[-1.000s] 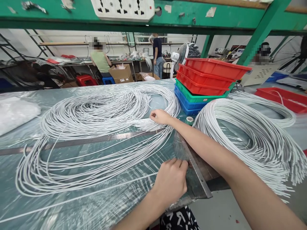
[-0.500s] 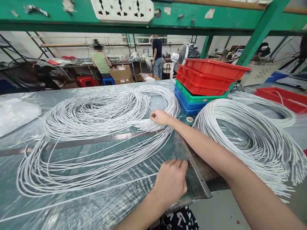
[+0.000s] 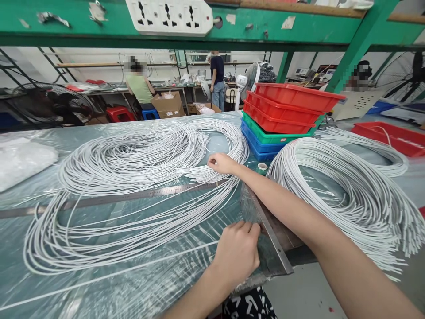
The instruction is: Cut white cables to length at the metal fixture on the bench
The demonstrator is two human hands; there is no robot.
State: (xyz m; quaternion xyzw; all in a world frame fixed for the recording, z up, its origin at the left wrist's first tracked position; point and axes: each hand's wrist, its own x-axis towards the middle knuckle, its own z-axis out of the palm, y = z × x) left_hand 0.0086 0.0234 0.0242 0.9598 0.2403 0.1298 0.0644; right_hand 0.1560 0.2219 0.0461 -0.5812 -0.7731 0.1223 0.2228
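Note:
My left hand (image 3: 237, 252) is closed at the bench's front edge, palm down. A single white cable (image 3: 133, 269) runs from it across the bench to the lower left. Farther forward, my right hand (image 3: 222, 163) is pinched over the cut ends of a coil of white cables (image 3: 237, 146). A small pale spot shows at its fingertips, too small to name. Beside that hand lies a large coil of white cables (image 3: 126, 155). A looser bundle of cables (image 3: 133, 235) loops between the hands and to the left.
A steel ruler (image 3: 159, 191) lies under the cables. A metal strip (image 3: 268, 230) is by my left hand. Stacked trays (image 3: 285, 115), a tape roll (image 3: 262, 167) and a thick cable coil (image 3: 332, 186) are on the right. A green beam with a power strip (image 3: 171, 17) crosses above.
Both hands and the cables stay in place. The view has shifted very slightly.

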